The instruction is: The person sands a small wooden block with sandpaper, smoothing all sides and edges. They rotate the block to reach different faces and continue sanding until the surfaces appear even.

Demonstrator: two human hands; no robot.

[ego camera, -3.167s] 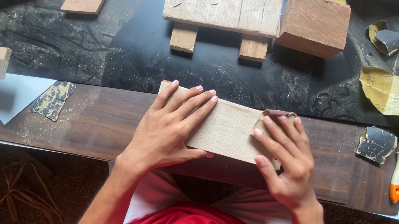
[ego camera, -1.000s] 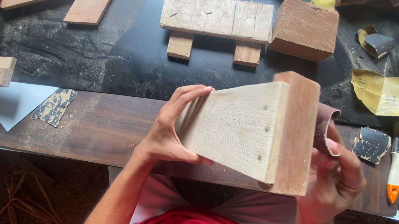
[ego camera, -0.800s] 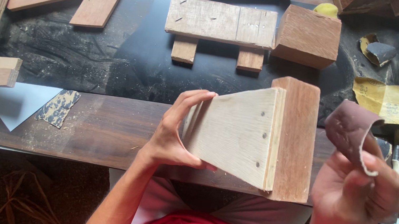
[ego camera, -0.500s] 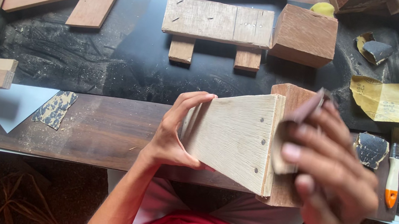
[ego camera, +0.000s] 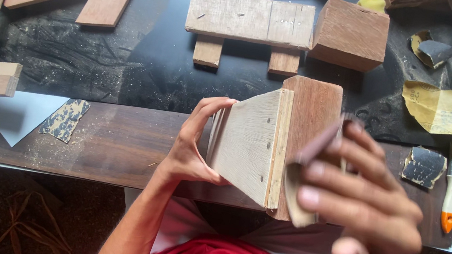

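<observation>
The right hand [ego camera: 358,208] has lowered its folded sandpaper [ego camera: 306,176] onto the wooden piece [ego camera: 271,149] gripped by the left hand [ego camera: 196,140] at centre frame; uneven pressure could tip it.

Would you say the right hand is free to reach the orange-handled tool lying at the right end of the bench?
Probably not straight away: the right hand is pressing a piece of sandpaper against the wooden piece. The path to the orange-handled tool itself looks clear.
</observation>
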